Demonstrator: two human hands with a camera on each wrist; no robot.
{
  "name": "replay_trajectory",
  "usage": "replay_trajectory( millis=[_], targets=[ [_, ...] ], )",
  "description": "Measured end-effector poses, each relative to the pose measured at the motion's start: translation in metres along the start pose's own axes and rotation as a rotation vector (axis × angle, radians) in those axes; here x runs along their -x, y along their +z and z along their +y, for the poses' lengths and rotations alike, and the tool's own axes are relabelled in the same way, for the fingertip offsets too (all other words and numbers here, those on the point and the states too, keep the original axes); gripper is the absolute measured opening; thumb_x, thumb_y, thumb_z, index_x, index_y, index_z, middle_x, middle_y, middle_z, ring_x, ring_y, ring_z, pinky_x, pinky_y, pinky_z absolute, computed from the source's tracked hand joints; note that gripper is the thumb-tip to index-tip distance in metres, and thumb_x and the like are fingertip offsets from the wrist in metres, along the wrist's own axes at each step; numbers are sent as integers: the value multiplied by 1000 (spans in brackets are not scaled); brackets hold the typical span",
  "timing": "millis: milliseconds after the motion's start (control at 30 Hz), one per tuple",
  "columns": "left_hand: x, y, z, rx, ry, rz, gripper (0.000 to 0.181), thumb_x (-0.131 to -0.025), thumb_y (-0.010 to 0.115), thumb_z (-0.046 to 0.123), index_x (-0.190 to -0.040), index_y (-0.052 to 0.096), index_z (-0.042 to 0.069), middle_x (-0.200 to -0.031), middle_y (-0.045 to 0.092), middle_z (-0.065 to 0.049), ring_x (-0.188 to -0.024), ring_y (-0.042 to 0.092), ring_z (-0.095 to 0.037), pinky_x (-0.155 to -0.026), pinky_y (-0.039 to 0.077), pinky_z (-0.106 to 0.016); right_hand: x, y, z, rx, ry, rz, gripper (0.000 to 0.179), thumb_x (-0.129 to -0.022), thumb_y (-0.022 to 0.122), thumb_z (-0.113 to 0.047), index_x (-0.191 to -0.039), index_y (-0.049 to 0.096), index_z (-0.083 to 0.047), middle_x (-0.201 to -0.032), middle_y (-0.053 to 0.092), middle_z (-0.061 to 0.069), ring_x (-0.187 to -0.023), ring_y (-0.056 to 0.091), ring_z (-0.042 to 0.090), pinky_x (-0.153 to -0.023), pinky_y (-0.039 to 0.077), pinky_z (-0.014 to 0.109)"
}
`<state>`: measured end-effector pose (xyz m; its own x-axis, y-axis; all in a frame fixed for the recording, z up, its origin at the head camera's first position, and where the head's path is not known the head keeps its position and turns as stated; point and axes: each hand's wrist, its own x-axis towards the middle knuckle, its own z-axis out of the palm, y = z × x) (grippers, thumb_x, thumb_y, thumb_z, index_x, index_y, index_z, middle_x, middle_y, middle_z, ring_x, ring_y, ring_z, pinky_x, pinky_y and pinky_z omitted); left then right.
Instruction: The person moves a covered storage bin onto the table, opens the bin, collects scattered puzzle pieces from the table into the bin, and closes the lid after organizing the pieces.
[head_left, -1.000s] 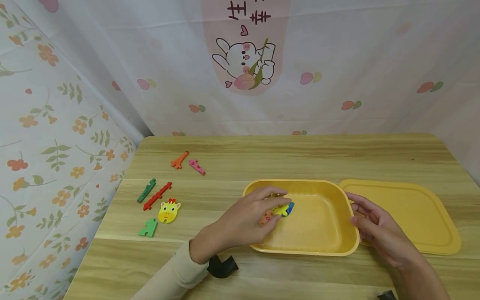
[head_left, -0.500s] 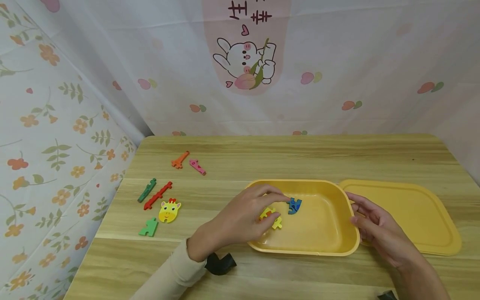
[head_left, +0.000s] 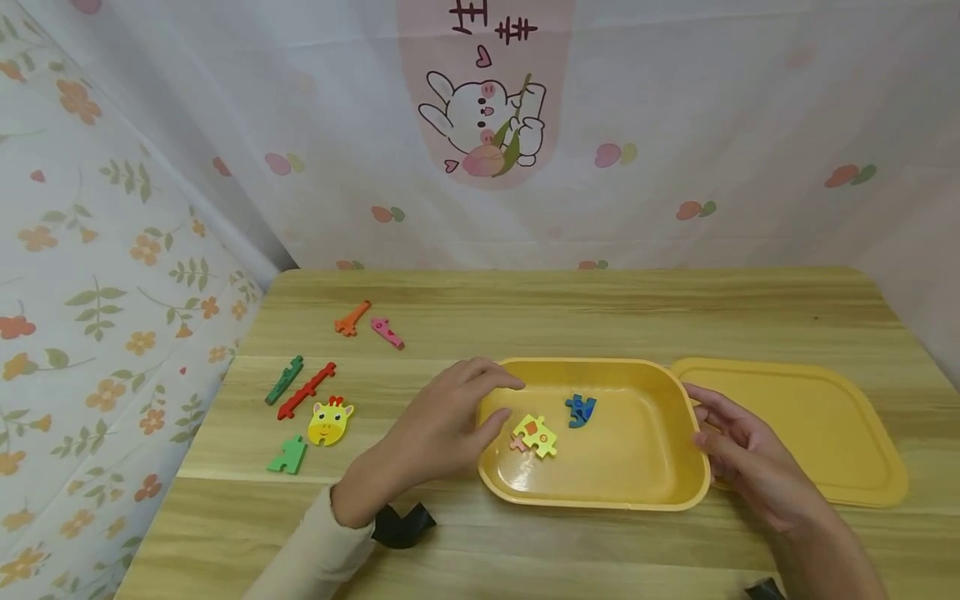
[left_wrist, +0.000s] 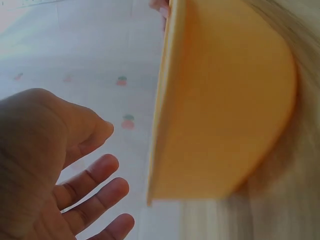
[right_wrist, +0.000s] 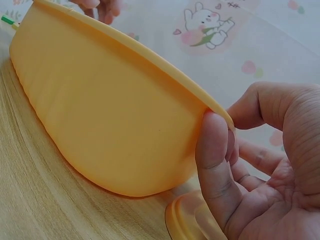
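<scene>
A yellow plastic box stands on the table with its top uncovered. Inside it lie a yellow puzzle piece, partly over a pink one, and a blue puzzle piece. My left hand hovers by the box's left end, fingers spread and holding nothing; the left wrist view shows its fingertips apart from the rim. At the opposite end my right hand pinches the box's rim, with a finger against the outer wall in the right wrist view.
Left on the table lie a giraffe-head piece and red, dark green, light green, orange and pink pieces. A yellow lid lies right of the box. Patterned curtains hang behind and left.
My left hand has let go of the puzzle pieces in the box and drawn back left, past the rim. The yellow and blue pieces now lie apart. My right hand keeps its hold.
</scene>
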<state>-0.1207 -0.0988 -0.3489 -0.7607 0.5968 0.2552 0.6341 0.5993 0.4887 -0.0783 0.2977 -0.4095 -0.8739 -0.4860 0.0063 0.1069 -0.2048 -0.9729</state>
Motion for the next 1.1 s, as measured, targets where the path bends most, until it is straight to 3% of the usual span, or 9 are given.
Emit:
replay_trajectory(
  millis=[333,633,767,900,1033,1100],
  targets=[
    [39,-9,-29,-23,-177,30,33,-94,71,22,-126,65,24,-126,62,11,-123,58,-8,-104,54,-34,0,1,1,-37,3,4,57,-103,28,12,-157,25,-5,-118,63,4,-93,73,14,-69,63,31],
    [77,-29,-64,-123,-211,100,32,-92,74,20,-123,68,17,-126,63,3,-117,62,-18,-89,57,-39,-1,2,0,11,17,35,56,-103,30,11,-157,26,-5,-117,62,4,-91,73,11,-67,63,30],
    [95,-42,-78,-175,-252,112,37,-91,75,19,-127,65,15,-124,64,0,-102,64,-17,-78,56,-34,0,2,0,18,21,47,56,-103,31,11,-157,27,-6,-116,62,3,-87,72,8,-66,62,30],
    [107,-52,-89,-234,-272,112,38,-90,76,21,-125,65,14,-121,66,0,-101,65,-19,-82,57,-38,1,3,0,33,16,52,56,-103,31,11,-157,27,-5,-114,62,1,-77,65,5,-59,59,29],
    [117,-54,-96,-260,-285,83,36,-89,77,24,-121,68,12,-119,68,-1,-111,64,-25,-91,55,-47,1,2,0,44,20,55,56,-103,32,11,-157,28,-6,-113,63,0,-73,58,5,-57,56,28],
    [120,-55,-98,-263,-306,60,35,-89,77,24,-120,68,12,-120,68,-3,-114,64,-27,-94,54,-50,0,1,0,40,16,49,56,-103,31,11,-157,27,-6,-114,62,1,-78,64,6,-60,59,29]
  ],
)
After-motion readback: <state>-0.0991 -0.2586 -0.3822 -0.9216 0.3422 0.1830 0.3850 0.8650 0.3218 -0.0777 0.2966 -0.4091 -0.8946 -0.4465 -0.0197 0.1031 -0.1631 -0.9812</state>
